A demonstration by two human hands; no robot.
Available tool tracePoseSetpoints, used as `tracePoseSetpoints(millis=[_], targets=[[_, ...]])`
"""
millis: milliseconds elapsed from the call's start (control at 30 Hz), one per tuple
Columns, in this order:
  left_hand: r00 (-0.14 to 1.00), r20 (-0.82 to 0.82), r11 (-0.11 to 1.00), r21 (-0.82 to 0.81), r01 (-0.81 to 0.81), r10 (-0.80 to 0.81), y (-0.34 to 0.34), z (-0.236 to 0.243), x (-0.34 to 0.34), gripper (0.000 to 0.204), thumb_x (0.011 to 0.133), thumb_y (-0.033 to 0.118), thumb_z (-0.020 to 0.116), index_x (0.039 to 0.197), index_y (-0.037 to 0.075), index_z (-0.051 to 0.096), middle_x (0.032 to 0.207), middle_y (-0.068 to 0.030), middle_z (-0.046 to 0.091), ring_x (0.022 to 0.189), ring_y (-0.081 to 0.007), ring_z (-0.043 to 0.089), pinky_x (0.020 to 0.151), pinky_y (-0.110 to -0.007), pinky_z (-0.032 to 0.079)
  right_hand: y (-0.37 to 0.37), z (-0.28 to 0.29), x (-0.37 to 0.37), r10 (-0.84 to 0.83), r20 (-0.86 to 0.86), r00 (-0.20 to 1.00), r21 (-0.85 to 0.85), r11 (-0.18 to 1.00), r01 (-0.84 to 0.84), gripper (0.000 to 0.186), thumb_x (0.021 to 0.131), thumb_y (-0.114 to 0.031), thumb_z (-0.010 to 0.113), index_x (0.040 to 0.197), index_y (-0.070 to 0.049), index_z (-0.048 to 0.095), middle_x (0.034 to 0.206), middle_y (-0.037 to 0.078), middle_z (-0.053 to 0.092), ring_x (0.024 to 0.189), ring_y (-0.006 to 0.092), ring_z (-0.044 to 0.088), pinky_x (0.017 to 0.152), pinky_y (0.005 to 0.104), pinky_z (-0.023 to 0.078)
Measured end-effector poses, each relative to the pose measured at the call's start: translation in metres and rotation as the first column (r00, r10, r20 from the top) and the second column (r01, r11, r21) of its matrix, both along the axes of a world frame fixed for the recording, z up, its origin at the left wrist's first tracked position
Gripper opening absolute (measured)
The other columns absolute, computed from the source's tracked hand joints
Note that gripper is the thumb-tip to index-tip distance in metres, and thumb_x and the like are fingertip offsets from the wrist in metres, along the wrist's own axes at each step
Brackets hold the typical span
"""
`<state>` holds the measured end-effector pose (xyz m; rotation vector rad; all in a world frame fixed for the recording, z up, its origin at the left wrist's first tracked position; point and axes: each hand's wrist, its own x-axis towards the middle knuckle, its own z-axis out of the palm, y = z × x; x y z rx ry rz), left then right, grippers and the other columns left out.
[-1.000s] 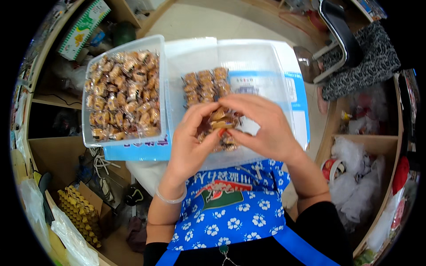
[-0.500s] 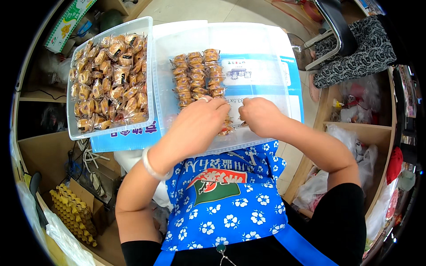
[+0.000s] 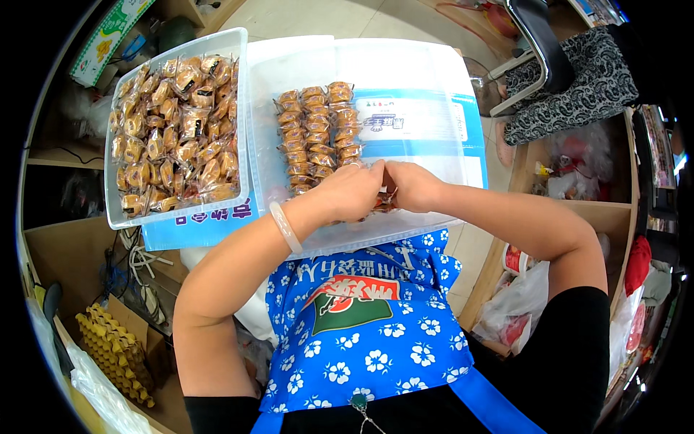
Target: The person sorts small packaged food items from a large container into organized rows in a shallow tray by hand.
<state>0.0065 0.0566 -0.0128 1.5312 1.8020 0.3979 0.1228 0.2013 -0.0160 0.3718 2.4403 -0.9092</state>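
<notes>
A clear plastic tray (image 3: 434, 87) rests on blue-and-white cardboard (image 3: 473, 159), holding several wrapped round pastries (image 3: 318, 130) in three rows on its left half. Over the near end of these rows, my left hand (image 3: 354, 192) has its fingers curled in a pinch. My right hand (image 3: 412, 186) is closed beside it, fingertips meeting the left's around a small wrapped item, apparently a pastry, mostly hidden. To the left stands a translucent bin (image 3: 243, 87) full of loosely piled wrapped pastries.
A person's patterned trouser leg (image 3: 542, 123) and a metal-framed chair (image 3: 538, 50) are at upper right. Wooden shelves (image 3: 58, 253) on both sides hold plastic bags (image 3: 506, 311), cables and yellow egg trays (image 3: 108, 347). My blue flowered apron (image 3: 369, 347) lies below the tray.
Both hands moved from raised and cupped round pastries down into the tray, exposing the rows. Since half a second ago they have come together, the left moving right.
</notes>
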Motion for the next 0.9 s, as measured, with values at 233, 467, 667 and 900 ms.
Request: tracePoseSetpoints(millis=[233, 467, 667, 900], targets=[[0.973, -0.141, 0.978, 0.076, 0.192, -0.18, -0.013, 0.0, 0.006, 0.025, 0.094, 0.026, 0.058, 0.113, 0.01, 0.064, 0.109, -0.0165, 0.068, 0.098, -0.0358, 0.064, 0.089, -0.043, 0.051, 0.007, -0.007, -0.017, -0.248, 0.302, 0.921, -0.073, 0.957, 0.282, 0.054, 0.079, -0.008, 0.073, 0.128, 0.001, 0.053, 0.11, 0.025, 0.066, 0.1, 0.0338, 0.067, 0.081, 0.0416, 0.053], [0.868, -0.406, 0.921, 0.134, 0.366, -0.285, -0.011, -0.028, 0.025, 0.027, 0.089, 0.027, 0.059, 0.109, 0.014, 0.071, 0.098, -0.0038, 0.071, 0.102, -0.0298, 0.063, 0.081, -0.041, 0.051, -0.01, 0.085, -0.093, 0.038, -0.276, 0.961, 0.064, 0.998, -0.021, 0.028, 0.089, 0.001, 0.059, 0.115, 0.0, 0.066, 0.097, 0.011, 0.073, 0.093, 0.0153, 0.069, 0.079, 0.0289, 0.054], [0.87, -0.404, 0.931, 0.1, 0.351, -0.284, -0.007, -0.025, 0.024, 0.022, 0.087, 0.025, 0.062, 0.097, 0.012, 0.076, 0.101, -0.0045, 0.073, 0.103, -0.0302, 0.062, 0.084, -0.042, 0.051, -0.08, 0.083, -0.177, -0.045, -0.662, 0.748, -0.225, 0.964, -0.142, 0.024, 0.092, 0.001, 0.057, 0.114, -0.002, 0.067, 0.094, 0.008, 0.072, 0.083, 0.012, 0.067, 0.074, 0.0266, 0.053], [0.902, -0.333, 0.952, 0.04, 0.305, -0.275, -0.01, -0.013, 0.019, 0.023, 0.083, 0.02, 0.066, 0.101, 0.01, 0.076, 0.104, -0.0091, 0.073, 0.107, -0.0321, 0.064, 0.088, -0.044, 0.051, -0.159, 0.067, -0.276, 0.361, -0.861, 0.359, 0.331, 0.932, -0.145, 0.022, 0.084, -0.005, 0.066, 0.106, -0.004, 0.069, 0.102, 0.009, 0.068, 0.093, 0.0279, 0.065, 0.081, 0.036, 0.054]])
